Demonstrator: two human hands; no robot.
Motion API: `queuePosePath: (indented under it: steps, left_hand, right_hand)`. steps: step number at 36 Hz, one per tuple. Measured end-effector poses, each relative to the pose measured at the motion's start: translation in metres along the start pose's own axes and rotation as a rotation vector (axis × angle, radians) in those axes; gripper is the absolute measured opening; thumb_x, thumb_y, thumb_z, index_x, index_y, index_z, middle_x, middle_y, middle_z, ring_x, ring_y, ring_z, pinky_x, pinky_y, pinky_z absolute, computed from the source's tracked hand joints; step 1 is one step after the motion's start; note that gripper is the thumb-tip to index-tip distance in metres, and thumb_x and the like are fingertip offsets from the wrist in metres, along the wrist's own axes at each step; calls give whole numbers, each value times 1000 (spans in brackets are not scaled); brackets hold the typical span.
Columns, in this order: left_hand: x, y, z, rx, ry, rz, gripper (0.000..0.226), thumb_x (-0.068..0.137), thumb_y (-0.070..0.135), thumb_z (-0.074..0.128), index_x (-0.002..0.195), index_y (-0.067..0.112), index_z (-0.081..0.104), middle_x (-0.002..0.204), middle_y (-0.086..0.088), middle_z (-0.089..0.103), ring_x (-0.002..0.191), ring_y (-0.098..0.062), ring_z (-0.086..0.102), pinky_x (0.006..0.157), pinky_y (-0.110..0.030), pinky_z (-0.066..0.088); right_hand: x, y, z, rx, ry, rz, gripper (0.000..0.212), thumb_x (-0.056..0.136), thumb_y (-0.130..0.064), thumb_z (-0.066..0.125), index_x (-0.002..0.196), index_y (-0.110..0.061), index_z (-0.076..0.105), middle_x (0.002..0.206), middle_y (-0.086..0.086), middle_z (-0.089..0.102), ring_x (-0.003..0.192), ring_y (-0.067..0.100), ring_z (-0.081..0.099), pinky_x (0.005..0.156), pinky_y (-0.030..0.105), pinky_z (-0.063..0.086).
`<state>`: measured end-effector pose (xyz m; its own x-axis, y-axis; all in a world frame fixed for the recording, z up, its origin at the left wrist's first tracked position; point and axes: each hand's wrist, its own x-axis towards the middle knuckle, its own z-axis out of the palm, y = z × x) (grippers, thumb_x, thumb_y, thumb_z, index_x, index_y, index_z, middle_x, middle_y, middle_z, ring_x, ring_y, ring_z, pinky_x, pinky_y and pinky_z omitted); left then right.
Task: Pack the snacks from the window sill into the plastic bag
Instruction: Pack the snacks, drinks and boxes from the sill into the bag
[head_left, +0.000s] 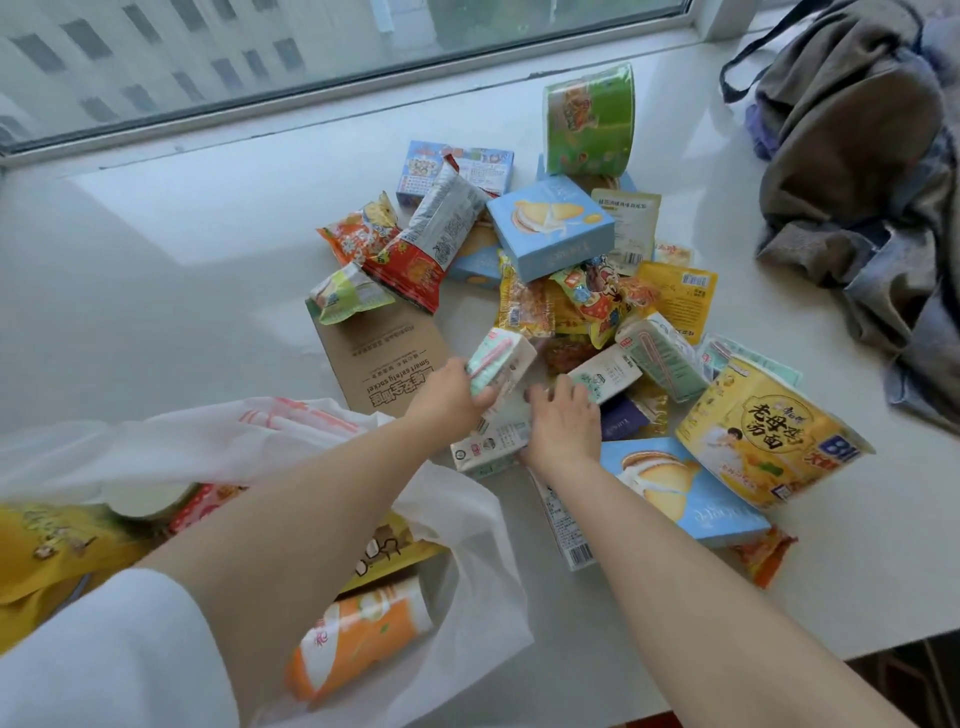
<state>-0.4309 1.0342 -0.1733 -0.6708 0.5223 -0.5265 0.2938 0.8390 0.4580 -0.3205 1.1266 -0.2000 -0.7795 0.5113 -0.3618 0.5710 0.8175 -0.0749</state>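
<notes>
The left hand grips a small mint-and-white drink carton, its fingers curled round the carton's lower end, lifting it tilted just above the pile of snacks on the white window sill. The right hand lies palm down on a second carton of the same kind, which lies flat at the near edge of the pile; its fingers bend over the carton's top, but whether they clasp it or only press on it cannot be told. Two more such cartons lie just beyond the right hand. To the right stands a tilted yellow instant-noodle bowl, touching a flat blue biscuit box that lies beside the right forearm. Another blue biscuit box sits on top of the heap, with a green noodle cup on its side behind it, and a red-and-silver snack packet to the left. A brown cardboard box lies flat under the left side of the pile. The white plastic bag sits open at the near left, under the left forearm, holding an orange cup and yellow packets. Grey clothing is heaped at the sill's far right.
</notes>
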Motion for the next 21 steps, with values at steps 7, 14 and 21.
queuePosePath:
  steps: [7, 14, 21]
  left_hand:
    - [-10, -27, -17, -510, 35, -231, 42, 91, 42, 56, 120, 13, 46, 105, -6, 66, 87, -19, 66, 73, -36, 57]
    - [-23, -43, -41, -867, 38, -274, 50, 90, 36, 58, 127, 6, 45, 106, -10, 67, 90, -21, 69, 75, -35, 57]
    - [-61, -51, -69, -1133, 105, -100, 53, 87, 25, 65, 132, 11, 41, 120, -12, 62, 101, -25, 66, 90, -45, 53]
  right_hand:
    - [2, -21, 11, -283, -87, -370, 32, 93, -20, 45, 124, -18, 51, 125, 7, 50, 119, 29, 40, 98, 39, 30]
    - [-5, -12, 1, 190, -54, -86, 33, 83, -35, 65, 107, -16, 55, 113, 7, 57, 107, 28, 51, 82, 36, 41]
    - [-35, -18, -63, 1262, -55, 152, 17, 83, -24, 71, 96, -24, 60, 96, -2, 64, 96, 20, 60, 78, 33, 50]
